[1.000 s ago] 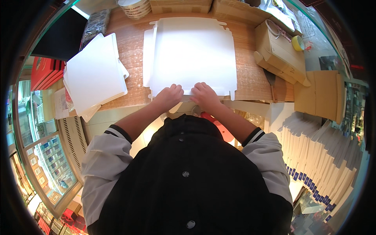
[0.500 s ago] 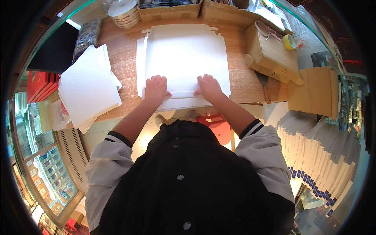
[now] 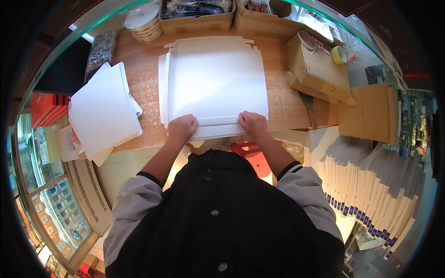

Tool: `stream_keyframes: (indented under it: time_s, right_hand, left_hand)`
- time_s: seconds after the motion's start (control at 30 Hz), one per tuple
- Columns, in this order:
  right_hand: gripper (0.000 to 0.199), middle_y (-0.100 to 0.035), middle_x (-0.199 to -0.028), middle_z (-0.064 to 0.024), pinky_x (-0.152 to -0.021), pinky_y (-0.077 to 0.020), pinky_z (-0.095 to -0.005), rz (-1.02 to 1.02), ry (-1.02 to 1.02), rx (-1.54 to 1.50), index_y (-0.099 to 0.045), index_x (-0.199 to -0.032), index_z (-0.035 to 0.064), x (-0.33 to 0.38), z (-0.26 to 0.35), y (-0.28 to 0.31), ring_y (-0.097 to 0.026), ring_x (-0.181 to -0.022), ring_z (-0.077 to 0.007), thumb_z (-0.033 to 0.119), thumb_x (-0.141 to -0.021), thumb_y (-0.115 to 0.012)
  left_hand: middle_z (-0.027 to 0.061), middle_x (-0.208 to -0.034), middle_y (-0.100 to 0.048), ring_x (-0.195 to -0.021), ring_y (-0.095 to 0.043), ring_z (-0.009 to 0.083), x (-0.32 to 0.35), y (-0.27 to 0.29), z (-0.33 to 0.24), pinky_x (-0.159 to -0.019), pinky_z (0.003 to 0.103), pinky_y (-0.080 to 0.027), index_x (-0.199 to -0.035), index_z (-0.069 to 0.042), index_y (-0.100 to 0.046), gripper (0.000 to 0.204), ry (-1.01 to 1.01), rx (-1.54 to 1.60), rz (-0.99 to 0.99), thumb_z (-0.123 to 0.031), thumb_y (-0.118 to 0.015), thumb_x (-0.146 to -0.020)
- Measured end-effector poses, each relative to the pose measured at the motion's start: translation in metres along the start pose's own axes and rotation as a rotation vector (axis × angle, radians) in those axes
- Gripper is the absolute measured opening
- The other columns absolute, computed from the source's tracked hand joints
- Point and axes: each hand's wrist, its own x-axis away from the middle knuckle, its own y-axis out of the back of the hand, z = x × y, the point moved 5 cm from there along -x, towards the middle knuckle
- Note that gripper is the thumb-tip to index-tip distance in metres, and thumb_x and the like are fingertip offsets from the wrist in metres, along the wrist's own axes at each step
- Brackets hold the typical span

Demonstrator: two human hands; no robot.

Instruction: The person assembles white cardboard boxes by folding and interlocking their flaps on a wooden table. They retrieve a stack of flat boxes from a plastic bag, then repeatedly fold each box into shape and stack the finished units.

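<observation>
Two hands pressing a flat white box blank on a wooden counter

A stack of white sheets (image 3: 104, 111) lies left, two brown cartons (image 3: 320, 69) right. The left hand (image 3: 182, 128) and right hand (image 3: 252, 123), fingers curled, press the near edge of the one unfolded white cardboard blank (image 3: 215, 78) at centre.

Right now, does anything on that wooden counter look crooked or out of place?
Mostly tidy. Only the stack of white sheets on the left sits askew and overhangs the counter edge; the flat white cardboard under both hands lies square.

Brown cardboard boxes (image 3: 320, 69) right of white flat carton (image 3: 215, 78).
</observation>
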Motion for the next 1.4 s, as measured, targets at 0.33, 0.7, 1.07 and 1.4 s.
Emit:
stream_keyframes:
  time_s: [0.33, 0.7, 1.07, 1.4]
  right_hand:
    - [0.031, -0.057, -0.059, -0.0139, -0.051, -0.0433, -0.0401, 0.133, -0.259, -0.356, -0.061, -0.071, 0.0048, -0.001, -0.013, 0.022, -0.056, -0.052, -0.0302, 0.031, -0.087, -0.063]
    - [0.042, -0.063, -0.119, -0.0114, -0.095, -0.0476, -0.036, 0.03, -0.886, -1.61, -0.051, -0.126, -0.0018, 0.012, -0.091, 0.116, -0.061, -0.107, -0.0201, 0.026, -0.095, -0.055]
    - [0.029, -0.061, -0.118, -0.0118, -0.086, -0.0539, -0.0383, -0.015, -0.854, -2.027, -0.052, -0.119, -0.0007, 0.058, 0.02, 0.023, -0.06, -0.107, -0.0215, 0.02, -0.097, -0.05]
    - [0.017, -0.056, -0.092, -0.0082, -0.08, -0.0469, -0.0364, -0.076, 0.163, -0.215, -0.062, -0.088, 0.0066, 0.042, 0.063, 0.061, -0.055, -0.093, -0.0277, 0.015, -0.076, -0.071]
  left_hand:
    - [0.009, -0.105, -0.061, -0.105, -0.056, 0.029, 0.002, 0.013, -0.038, -0.092, 0.047, -0.039, -0.103, -0.011, -0.061, 0.031, -0.2, 0.052, -0.067, -0.023, -0.072, -0.077]
    - [0.0099, -0.125, -0.058, -0.12, -0.051, 0.0308, -0.003, 0.135, -0.07, -0.107, 0.052, -0.03, -0.109, -0.011, -0.066, 0.037, -0.562, -0.123, -0.133, -0.009, -0.075, -0.073]
    - [0.0113, -0.118, -0.057, -0.108, -0.056, 0.0308, 0.029, 0.053, -0.085, -0.089, 0.043, -0.047, -0.114, -0.001, -0.059, 0.038, -0.463, 0.052, 0.026, -0.007, -0.067, -0.077]
    - [0.011, -0.097, -0.056, -0.091, -0.056, 0.0285, 0.037, 0.022, -0.028, -0.077, 0.038, -0.048, -0.103, -0.002, -0.061, 0.025, -0.339, -0.028, 0.176, -0.006, -0.065, -0.079]
